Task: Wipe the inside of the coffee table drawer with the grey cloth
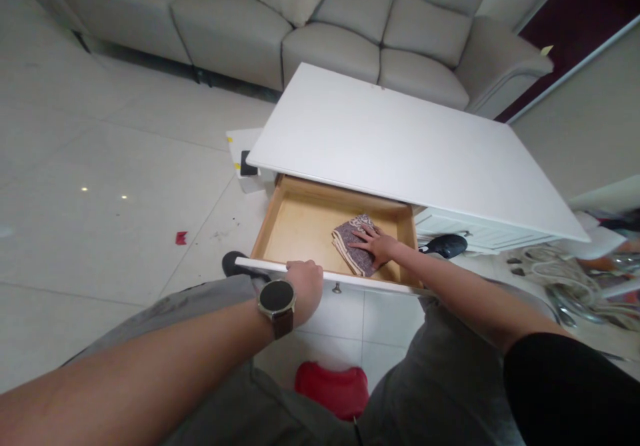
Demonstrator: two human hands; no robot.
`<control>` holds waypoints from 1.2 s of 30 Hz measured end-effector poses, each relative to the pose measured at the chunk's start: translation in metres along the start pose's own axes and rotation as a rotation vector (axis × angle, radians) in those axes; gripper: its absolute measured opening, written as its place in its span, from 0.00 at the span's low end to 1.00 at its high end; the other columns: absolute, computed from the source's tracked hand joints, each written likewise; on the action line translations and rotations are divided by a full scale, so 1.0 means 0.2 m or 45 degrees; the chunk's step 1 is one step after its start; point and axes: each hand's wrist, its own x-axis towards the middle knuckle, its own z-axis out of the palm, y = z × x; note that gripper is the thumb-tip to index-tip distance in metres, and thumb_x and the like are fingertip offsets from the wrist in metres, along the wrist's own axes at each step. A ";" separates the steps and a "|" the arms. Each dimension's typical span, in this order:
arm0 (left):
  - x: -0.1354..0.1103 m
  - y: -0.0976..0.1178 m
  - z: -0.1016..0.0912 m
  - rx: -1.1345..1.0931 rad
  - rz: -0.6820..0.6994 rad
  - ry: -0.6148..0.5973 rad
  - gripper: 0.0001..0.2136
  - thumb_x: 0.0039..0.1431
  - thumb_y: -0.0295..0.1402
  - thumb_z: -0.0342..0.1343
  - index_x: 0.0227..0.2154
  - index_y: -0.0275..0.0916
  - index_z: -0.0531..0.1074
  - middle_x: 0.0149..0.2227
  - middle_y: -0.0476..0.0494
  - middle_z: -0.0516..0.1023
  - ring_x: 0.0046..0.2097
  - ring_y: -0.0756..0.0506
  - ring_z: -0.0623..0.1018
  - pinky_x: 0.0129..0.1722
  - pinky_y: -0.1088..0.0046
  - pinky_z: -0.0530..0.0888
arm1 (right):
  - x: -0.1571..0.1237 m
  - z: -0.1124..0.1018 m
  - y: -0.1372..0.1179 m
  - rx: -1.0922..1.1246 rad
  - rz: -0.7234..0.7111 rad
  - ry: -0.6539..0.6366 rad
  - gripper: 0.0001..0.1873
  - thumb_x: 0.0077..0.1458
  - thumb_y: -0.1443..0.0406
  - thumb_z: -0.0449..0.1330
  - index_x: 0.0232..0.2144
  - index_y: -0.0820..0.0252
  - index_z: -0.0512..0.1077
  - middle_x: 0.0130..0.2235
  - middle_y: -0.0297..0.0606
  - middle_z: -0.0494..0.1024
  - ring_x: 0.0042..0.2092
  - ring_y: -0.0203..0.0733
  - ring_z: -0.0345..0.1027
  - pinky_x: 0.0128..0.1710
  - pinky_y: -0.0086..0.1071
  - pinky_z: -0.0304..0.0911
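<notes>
A white low table (400, 146) has its wooden drawer (295, 223) pulled out towards me. Inside the drawer, at its right side, lies a folded patterned cloth (350, 246). My right hand (377, 245) rests flat on that cloth with the fingers stretched out. My left hand (305, 286), with a dark watch on the wrist, is curled over the drawer's white front edge (260, 265).
A grey sofa (325, 26) stands behind the table. A red stool (333, 389) shows between my knees. A tangle of cables (565, 276) lies on the floor at right. A white box (245, 159) sits left of the table, and a red scrap (181, 237) lies on the tiles.
</notes>
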 end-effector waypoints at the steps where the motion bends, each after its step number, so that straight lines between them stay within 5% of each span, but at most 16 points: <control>1: 0.00 0.00 0.00 -0.007 -0.004 0.009 0.18 0.66 0.20 0.44 0.50 0.27 0.76 0.48 0.24 0.80 0.49 0.35 0.82 0.45 0.60 0.74 | 0.03 0.01 -0.01 -0.005 -0.012 0.036 0.65 0.39 0.49 0.77 0.74 0.42 0.52 0.79 0.45 0.37 0.76 0.75 0.23 0.70 0.70 0.28; 8: -0.01 -0.01 0.05 0.001 -0.059 0.073 0.19 0.65 0.19 0.43 0.50 0.26 0.77 0.48 0.23 0.81 0.47 0.35 0.82 0.45 0.59 0.72 | 0.37 -0.07 -0.23 0.231 0.122 0.176 0.70 0.42 0.32 0.66 0.77 0.43 0.39 0.78 0.48 0.24 0.75 0.80 0.15 0.66 0.77 0.26; 16: 0.02 -0.02 0.10 0.000 -0.029 0.124 0.17 0.65 0.22 0.45 0.49 0.26 0.76 0.45 0.22 0.80 0.45 0.33 0.81 0.43 0.57 0.72 | 0.93 -0.50 -0.60 0.384 0.204 0.245 0.74 0.39 0.32 0.69 0.77 0.40 0.35 0.78 0.41 0.21 0.74 0.83 0.13 0.66 0.80 0.26; 20: 0.01 -0.03 0.07 -0.014 0.013 0.065 0.18 0.66 0.21 0.42 0.51 0.27 0.76 0.47 0.25 0.79 0.47 0.33 0.81 0.44 0.57 0.72 | 1.04 -0.61 -0.67 0.448 0.293 0.219 0.77 0.39 0.36 0.72 0.77 0.48 0.32 0.77 0.46 0.20 0.73 0.86 0.12 0.63 0.85 0.30; 28: 0.00 -0.03 0.02 -0.012 0.025 0.018 0.16 0.67 0.23 0.44 0.50 0.29 0.74 0.47 0.26 0.78 0.47 0.34 0.79 0.46 0.57 0.72 | 0.84 -0.44 -0.40 0.498 0.311 0.195 0.74 0.40 0.37 0.72 0.76 0.38 0.32 0.78 0.40 0.21 0.75 0.75 0.13 0.68 0.76 0.27; 36: -0.01 -0.02 0.00 0.041 0.055 -0.020 0.16 0.67 0.24 0.46 0.52 0.24 0.73 0.49 0.22 0.77 0.51 0.29 0.79 0.48 0.52 0.73 | 0.25 -0.11 0.17 0.384 0.571 0.084 0.75 0.35 0.48 0.79 0.76 0.42 0.41 0.78 0.53 0.34 0.74 0.78 0.33 0.67 0.72 0.43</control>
